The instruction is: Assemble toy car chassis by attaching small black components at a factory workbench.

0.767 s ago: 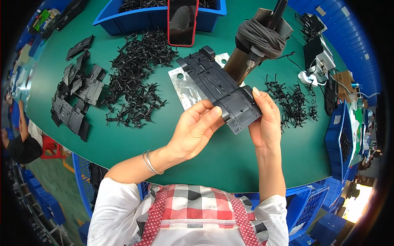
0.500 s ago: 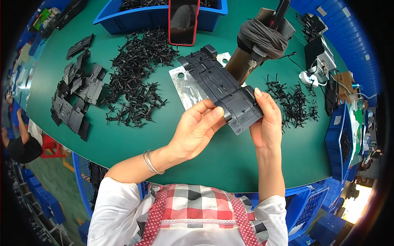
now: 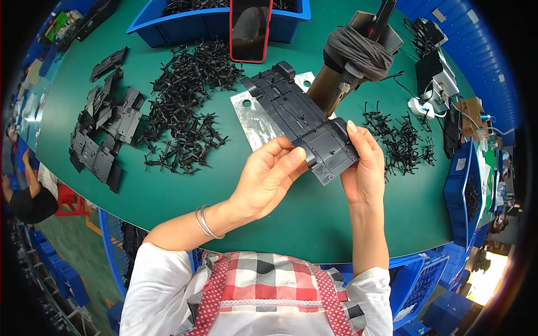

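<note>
Both of my hands grip a long black molded plastic panel [image 3: 302, 120] by its near end. It is tilted, its far end leaning over a metal plate [image 3: 250, 120] on the bench. My left hand [image 3: 269, 176] pinches the left edge, thumb on top. At the right edge, my right hand [image 3: 363, 162] clasps it with the thumb on the upper face. The panel shows ribs, small posts and raised corner blocks. Just beyond it stands a tool post [image 3: 330, 87] wrapped in grey cloth [image 3: 358, 53].
Small black clips [image 3: 188, 112] are heaped left of the plate, with another pile [image 3: 400, 140] at right. More black panels [image 3: 101, 134] lie at far left. A blue bin [image 3: 196, 31] and red-edged phone [image 3: 249, 33] stand behind. Another blue bin [image 3: 457, 196] is at the right edge.
</note>
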The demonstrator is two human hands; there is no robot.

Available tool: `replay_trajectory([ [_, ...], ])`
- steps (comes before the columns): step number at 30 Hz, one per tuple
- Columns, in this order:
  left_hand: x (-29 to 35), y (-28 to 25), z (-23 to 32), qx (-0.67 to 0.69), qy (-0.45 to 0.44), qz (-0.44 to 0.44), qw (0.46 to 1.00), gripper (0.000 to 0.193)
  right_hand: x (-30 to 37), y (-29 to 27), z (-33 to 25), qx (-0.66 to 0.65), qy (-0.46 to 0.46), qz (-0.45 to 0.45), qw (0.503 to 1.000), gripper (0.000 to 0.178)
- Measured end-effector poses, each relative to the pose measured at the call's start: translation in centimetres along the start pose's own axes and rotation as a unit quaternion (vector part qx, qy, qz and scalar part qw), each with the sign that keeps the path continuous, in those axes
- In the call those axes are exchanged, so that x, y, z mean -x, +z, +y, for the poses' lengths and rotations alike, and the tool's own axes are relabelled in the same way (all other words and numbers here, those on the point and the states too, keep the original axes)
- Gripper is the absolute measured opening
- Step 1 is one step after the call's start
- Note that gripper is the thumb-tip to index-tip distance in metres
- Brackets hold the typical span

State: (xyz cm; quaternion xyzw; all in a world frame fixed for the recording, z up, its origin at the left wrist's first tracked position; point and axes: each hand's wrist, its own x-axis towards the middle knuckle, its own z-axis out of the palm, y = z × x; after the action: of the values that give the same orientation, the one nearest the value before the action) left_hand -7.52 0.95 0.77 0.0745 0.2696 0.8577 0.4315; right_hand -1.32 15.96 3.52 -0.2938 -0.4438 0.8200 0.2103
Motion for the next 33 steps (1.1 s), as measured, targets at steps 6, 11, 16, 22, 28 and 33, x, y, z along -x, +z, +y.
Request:
replay_trajectory([
  [6,0.1,0.2,0.1,0.002,-0.007,0.008,1.0,0.023,0.0,0.0,0.0,-0.002,0.001,0.001,1.0,0.016],
  [11,0.1,0.4,0.1,0.004,-0.007,0.017,1.0,0.022,-0.1,-0.2,0.1,-0.003,0.0,-0.005,1.0,0.015],
  [16,0.1,0.5,0.2,-0.004,0.0,0.023,1.0,0.021,-0.3,-0.4,0.2,-0.009,0.002,-0.006,1.0,0.015],
  [22,0.2,1.0,0.2,-0.017,-0.001,0.034,0.999,0.02,-0.4,-0.3,0.3,-0.023,0.012,-0.004,1.0,0.015],
  [28,0.3,0.3,0.0,-0.077,0.013,0.01,0.997,0.023,-0.5,-0.2,0.5,-0.053,0.025,-0.007,0.998,0.014],
  [33,0.1,1.0,0.4,-0.056,0.013,0.034,0.998,0.022,-0.6,-0.4,0.6,-0.066,0.031,-0.014,0.997,0.014],
])
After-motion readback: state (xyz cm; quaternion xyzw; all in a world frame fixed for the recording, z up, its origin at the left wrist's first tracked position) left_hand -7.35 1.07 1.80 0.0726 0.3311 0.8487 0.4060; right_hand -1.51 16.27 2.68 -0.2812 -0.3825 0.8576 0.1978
